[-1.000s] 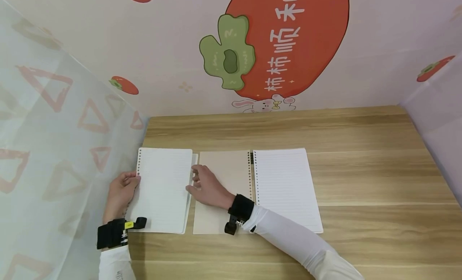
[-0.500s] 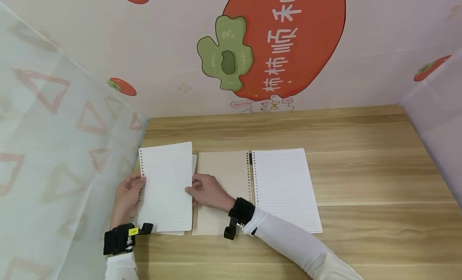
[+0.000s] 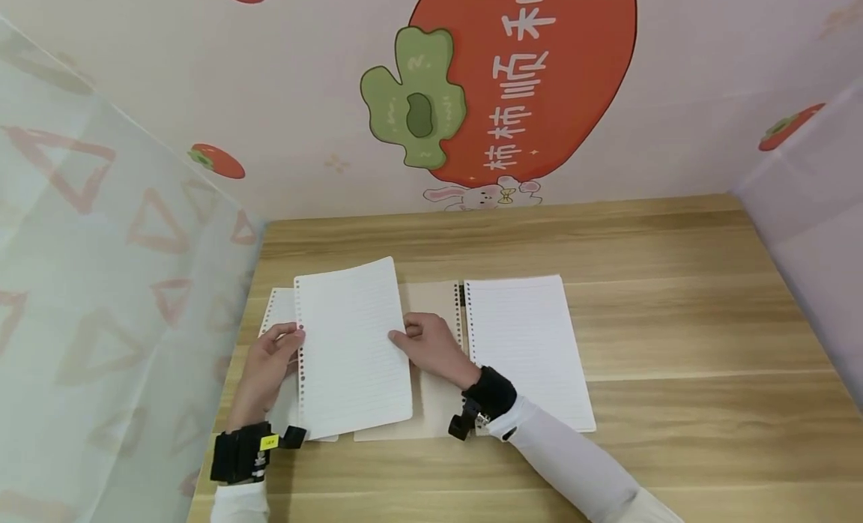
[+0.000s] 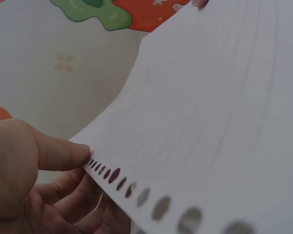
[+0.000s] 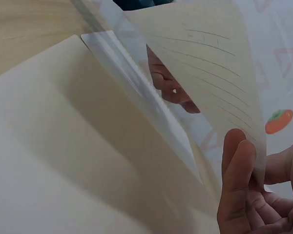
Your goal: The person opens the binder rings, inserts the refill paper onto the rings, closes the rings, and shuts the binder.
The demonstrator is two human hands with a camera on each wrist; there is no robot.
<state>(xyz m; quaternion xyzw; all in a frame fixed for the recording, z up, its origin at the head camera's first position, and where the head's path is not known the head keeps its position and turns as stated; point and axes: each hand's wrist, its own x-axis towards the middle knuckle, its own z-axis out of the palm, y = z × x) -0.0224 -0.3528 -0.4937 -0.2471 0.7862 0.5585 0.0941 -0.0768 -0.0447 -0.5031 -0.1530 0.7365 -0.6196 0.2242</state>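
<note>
A white lined loose-leaf sheet (image 3: 353, 351), punched with holes along its left edge, is raised and slightly tilted between both hands. At the holed edge, my left hand (image 3: 266, 369) pinches it, thumb on top; the left wrist view shows the thumb (image 4: 63, 153) beside the holes. My right hand (image 3: 438, 351) pinches the opposite edge. From the right wrist view, the sheet's underside (image 5: 205, 58) shows ruled lines and bends toward the fingers (image 5: 239, 180). Under it lie another punched white sheet (image 3: 282, 307) and a beige cover (image 3: 431, 298), both partly hidden.
Right of the beige cover lies lined white paper (image 3: 526, 343) with holes on its left edge. A short black piece (image 3: 461, 294) shows between them. The wooden table (image 3: 674, 321) meets patterned walls at the back and both sides.
Both hands have lifted the loose-leaf sheet and carried it to the right, over the beige cover. The right hand has gone from open beside the edge to pinching it. The lower sheet is more exposed.
</note>
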